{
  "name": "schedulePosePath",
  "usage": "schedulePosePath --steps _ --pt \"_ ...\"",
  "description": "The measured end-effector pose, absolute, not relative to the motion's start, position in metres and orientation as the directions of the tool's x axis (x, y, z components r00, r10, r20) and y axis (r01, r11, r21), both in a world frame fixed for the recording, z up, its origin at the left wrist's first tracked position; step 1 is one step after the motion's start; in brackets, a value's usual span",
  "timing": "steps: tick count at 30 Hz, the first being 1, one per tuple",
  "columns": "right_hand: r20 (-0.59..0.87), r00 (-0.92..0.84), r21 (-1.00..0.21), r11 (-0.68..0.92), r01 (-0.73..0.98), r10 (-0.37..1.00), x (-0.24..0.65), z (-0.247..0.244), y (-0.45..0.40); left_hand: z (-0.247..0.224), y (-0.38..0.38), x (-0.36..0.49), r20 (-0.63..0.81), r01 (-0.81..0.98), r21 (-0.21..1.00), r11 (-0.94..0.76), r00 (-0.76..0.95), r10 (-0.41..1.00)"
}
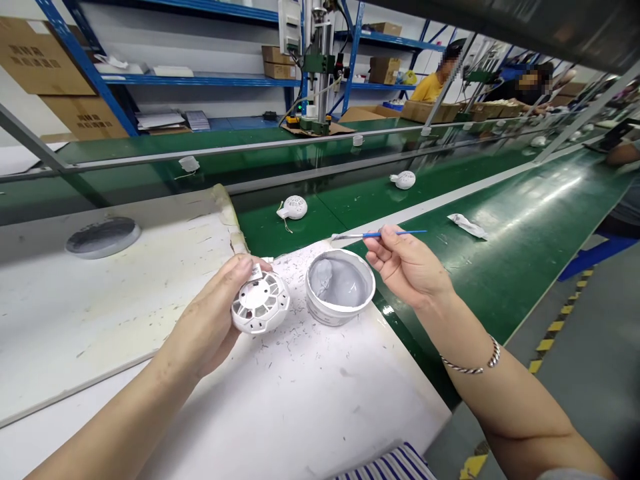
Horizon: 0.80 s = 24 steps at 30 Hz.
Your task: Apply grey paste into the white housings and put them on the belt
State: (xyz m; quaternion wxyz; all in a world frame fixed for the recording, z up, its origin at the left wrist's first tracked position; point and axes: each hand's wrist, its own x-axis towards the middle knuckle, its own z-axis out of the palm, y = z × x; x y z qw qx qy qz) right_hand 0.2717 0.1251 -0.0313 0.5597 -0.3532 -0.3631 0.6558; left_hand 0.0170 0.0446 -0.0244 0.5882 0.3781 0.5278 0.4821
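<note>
My left hand (220, 310) grips a round white plastic housing (261, 303) with openwork panels, its face turned up toward me. A small white tab shows by the thumb. My right hand (410, 263) pinches a thin paintbrush (373, 234) with a blue handle, held level with its tip pointing left. Between the hands stands a white tub (333, 313) of grey paste (347, 283), with a lump at its left side. The brush tip is above the tub's far rim. White paper (320, 387) with dark specks lies beneath.
Several white housings, one here (295, 207) and another here (403, 180), sit on the green conveyor (340, 207). A grey-smeared lid (103, 237) lies on the board at left. A crumpled white packet (468, 227) rests right. Co-workers sit farther along the line.
</note>
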Motion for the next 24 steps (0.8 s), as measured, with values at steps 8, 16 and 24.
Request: schedulePosePath --steps 8,16,24 --pt "0.095 -0.28 -0.905 -0.035 -0.425 0.955 0.242 0.004 0.11 -0.026 0.04 0.025 -0.33 -0.273 0.904 0.33 0.047 0.943" --pt "0.362 -0.283 -0.917 0.284 -0.279 0.888 0.23 -0.015 0.083 -0.021 0.034 0.027 -0.269 -0.256 0.926 0.277 0.065 0.961" --pt "0.766 -0.583 -0.381 0.922 -0.069 0.273 0.244 -0.02 0.072 -0.021 0.034 0.027 -0.246 -0.204 0.946 0.252 0.052 0.968"
